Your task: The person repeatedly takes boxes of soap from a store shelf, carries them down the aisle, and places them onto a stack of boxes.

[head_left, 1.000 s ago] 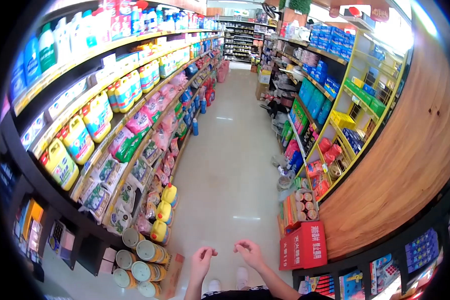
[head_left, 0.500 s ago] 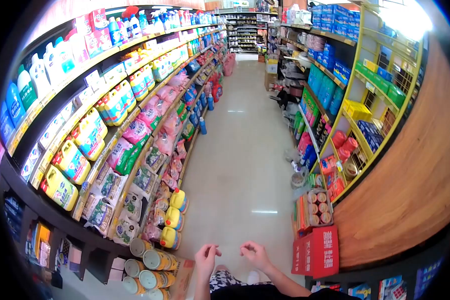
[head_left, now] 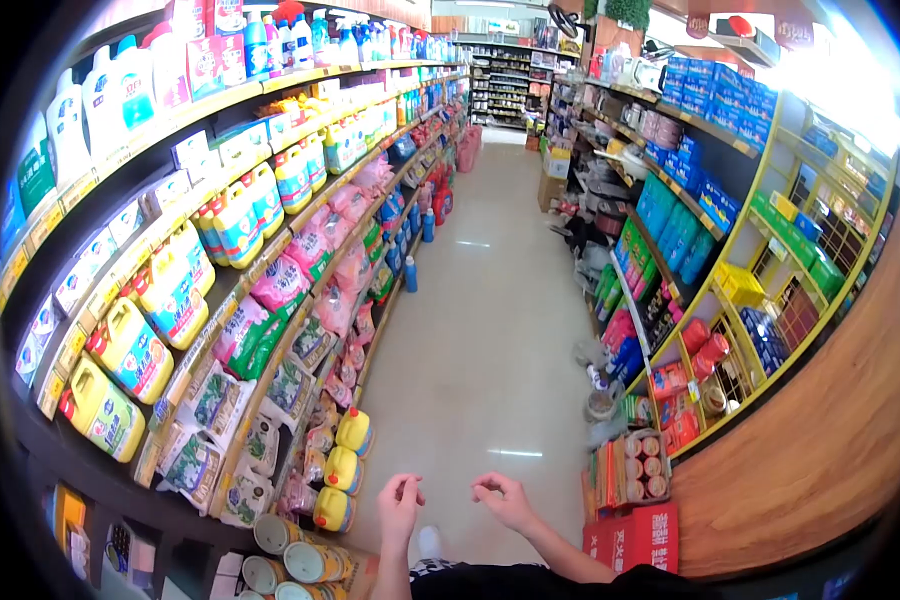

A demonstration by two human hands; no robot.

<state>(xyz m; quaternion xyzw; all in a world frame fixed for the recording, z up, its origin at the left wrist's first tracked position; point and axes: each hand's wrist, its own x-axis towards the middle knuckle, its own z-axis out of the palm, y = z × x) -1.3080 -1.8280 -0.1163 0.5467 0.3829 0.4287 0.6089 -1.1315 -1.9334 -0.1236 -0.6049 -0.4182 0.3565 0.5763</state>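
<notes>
So I've got both hands up over the aisle floor [head_left: 450, 380], well apart from each other. My left hand [head_left: 402, 492] is loosely curled, thumb up near the fingers, and my right hand [head_left: 503, 499] is half curled with the fingers bent in. Neither's clenched, but honestly can't tell if the fingertips are pinching anything. Nearest my left are the yellow jugs [head_left: 344, 469], lined up at the foot of the left shelves [head_left: 260, 375], with the tubs [head_left: 314, 562] grouped nearer me. Off past my right there's a red box [head_left: 625, 535], cans [head_left: 645, 468] just beyond it.
</notes>
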